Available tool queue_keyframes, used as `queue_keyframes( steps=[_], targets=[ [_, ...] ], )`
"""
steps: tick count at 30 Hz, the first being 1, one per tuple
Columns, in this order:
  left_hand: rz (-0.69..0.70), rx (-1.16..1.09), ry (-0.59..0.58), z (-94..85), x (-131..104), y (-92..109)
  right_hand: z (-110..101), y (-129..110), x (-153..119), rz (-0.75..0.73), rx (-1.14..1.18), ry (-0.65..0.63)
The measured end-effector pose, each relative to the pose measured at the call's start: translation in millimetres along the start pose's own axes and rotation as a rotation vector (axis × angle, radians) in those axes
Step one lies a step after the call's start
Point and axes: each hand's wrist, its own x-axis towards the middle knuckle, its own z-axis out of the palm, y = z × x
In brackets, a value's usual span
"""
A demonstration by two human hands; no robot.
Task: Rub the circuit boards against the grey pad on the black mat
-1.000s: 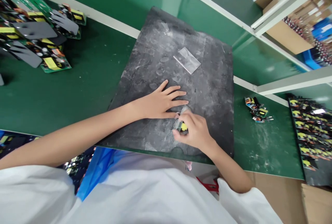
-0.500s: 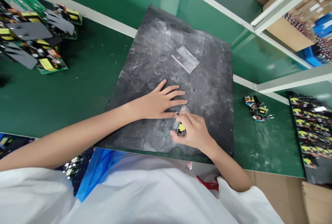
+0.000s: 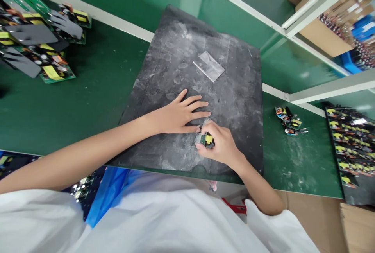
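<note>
My left hand [image 3: 183, 115] lies flat on a worn black mat [image 3: 175, 69], its fingers spread and nothing held. Right beside its little finger, my right hand [image 3: 219, 139] grips a small circuit board [image 3: 208, 139] with a yellow-wrapped part, thumb and fingers on opposite sides. The board is low over the mat or touching it; which of the two I cannot tell. A pale, scuffed patch of the mat surrounds it. Farther up the mat lies a flat, clear-greyish rectangular piece [image 3: 209, 66].
Circuit boards with grey heat sinks [image 3: 32, 34] are heaped at the left on the green bench [image 3: 102, 88]. A few loose boards [image 3: 290, 121] lie right of the mat. A black tray [image 3: 348, 143] with rows of boards stands farther right, below a white frame post [image 3: 331, 87].
My right hand has shifted slightly to the right with the circuit board, and more of the board now shows. My left hand stays spread in the same spot.
</note>
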Motion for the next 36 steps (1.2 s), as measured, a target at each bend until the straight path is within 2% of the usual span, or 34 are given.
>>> queue_keyframes(
  steps=[7,25,32,36],
  targets=[
    [0.005,-0.001,0.009,1.8,-1,-1,-9,1,1,0.08,0.074,-0.112],
    [-0.005,-0.013,0.011,0.2,0,1,-13,5,2,0.248,0.205,-0.176],
    [-0.009,-0.009,0.003,0.6,0,1,-12,5,0,0.231,0.171,-0.161],
    [-0.002,-0.003,0.007,1.9,-1,1,-3,-4,-1,0.066,-0.022,-0.074]
  ],
)
